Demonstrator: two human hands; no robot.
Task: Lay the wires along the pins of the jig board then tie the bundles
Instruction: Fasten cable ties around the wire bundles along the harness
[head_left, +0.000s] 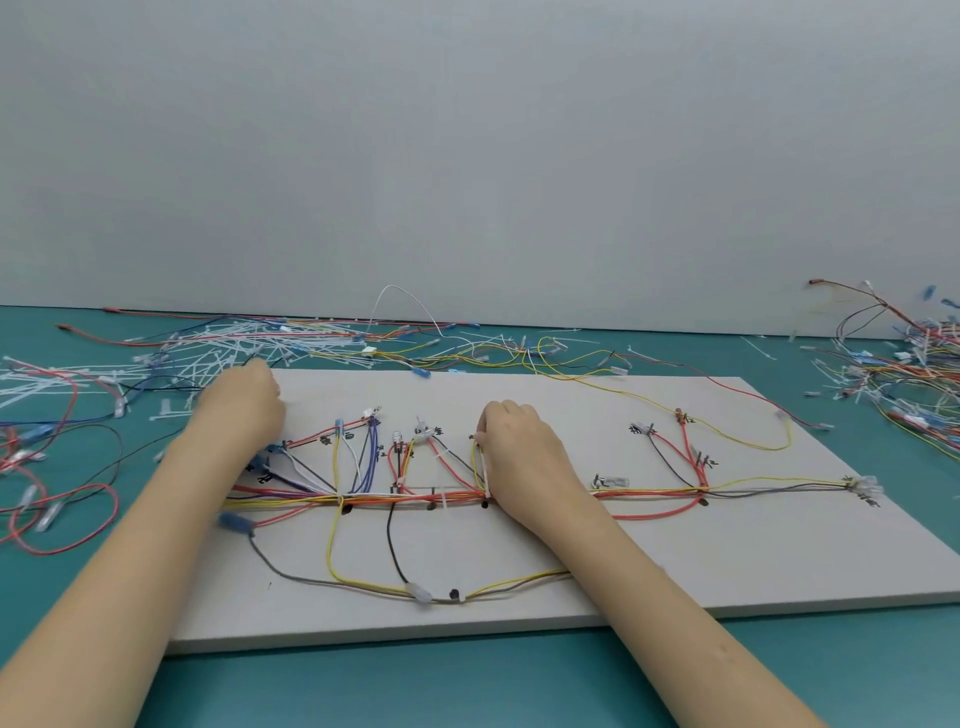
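Head view: wires (415, 500) lie along the pins of the board (675, 561) on the desk (779, 670). Right hand (524, 457) pinches a white tie (484, 470) mid-board. Left hand (244, 410), curled and blurred, reaches the far-left edge; its grasp is unclear.

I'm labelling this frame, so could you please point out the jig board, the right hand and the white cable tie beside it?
jig board (779, 561), head view, bare surface.
right hand (524, 457), head view, back of hand.
white cable tie (485, 470), head view, strap.
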